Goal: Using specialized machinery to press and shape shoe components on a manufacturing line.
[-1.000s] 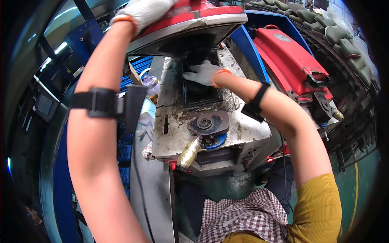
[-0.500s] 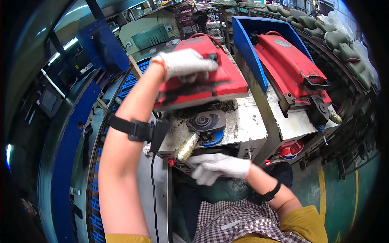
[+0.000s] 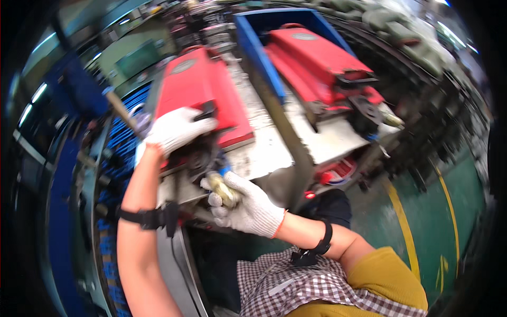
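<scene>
My gloved left hand grips the black handle at the front of a red machine cover, which lies low over the white machine top. Below it, my gloved right hand has its fingers round a lever grip wrapped in yellowish, worn material. A dark round clamp piece sits behind that grip, partly hidden by my left hand. Some blur lies over both hands.
To the right stands a second red cover inside a blue guard, with its own dark clamp. Racks of grey-green padded pieces line the far right. A blue-slatted conveyor runs along the left.
The red cover has come down from its raised position with my left hand on its handle. My right hand has closed round the lever grip. The view has swung to the right.
</scene>
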Tool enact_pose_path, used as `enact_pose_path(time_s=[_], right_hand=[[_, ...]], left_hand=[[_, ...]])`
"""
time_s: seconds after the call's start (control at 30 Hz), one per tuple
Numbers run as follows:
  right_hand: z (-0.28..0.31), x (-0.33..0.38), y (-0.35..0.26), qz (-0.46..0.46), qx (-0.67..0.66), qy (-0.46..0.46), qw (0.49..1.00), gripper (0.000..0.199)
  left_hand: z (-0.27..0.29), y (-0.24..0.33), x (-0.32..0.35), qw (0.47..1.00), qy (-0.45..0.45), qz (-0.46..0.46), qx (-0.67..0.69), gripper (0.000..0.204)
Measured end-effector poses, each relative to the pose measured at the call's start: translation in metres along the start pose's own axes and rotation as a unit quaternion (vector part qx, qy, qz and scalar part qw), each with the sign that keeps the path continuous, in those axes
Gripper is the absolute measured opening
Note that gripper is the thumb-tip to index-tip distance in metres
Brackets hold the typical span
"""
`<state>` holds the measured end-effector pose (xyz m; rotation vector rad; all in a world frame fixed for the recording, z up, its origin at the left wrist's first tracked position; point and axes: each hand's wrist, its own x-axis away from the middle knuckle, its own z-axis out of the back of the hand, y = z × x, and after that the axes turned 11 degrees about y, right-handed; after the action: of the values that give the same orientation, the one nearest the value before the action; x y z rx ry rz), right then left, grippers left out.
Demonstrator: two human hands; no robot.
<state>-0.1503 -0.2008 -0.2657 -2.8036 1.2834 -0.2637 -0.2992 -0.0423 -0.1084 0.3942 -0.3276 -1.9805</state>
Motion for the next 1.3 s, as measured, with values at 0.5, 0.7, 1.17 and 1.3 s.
enact_pose_path(time_s=[0.5,0.7,1.17,1.3], right_hand=[[-0.020,0.264,-0.233,0.392,0.736,0.551,0.023,0.037],[-0.025,0.257,-0.152,0.367,0.779,0.503,0.077,0.043],[-0.053,0.118,-0.392,0.170,0.890,0.405,0.123,0.111],[-0.052,0.082,-0.418,0.082,0.894,0.423,0.122,0.119]], left_hand=[[-0.054,0.080,0.006,0.927,0.184,-0.104,0.310,0.031],[-0.084,0.167,-0.015,0.957,0.059,-0.267,0.096,0.049],[-0.034,0.257,-0.167,0.794,0.458,-0.399,0.029,0.047],[-0.007,0.257,-0.179,0.748,0.509,-0.425,0.001,0.046]])
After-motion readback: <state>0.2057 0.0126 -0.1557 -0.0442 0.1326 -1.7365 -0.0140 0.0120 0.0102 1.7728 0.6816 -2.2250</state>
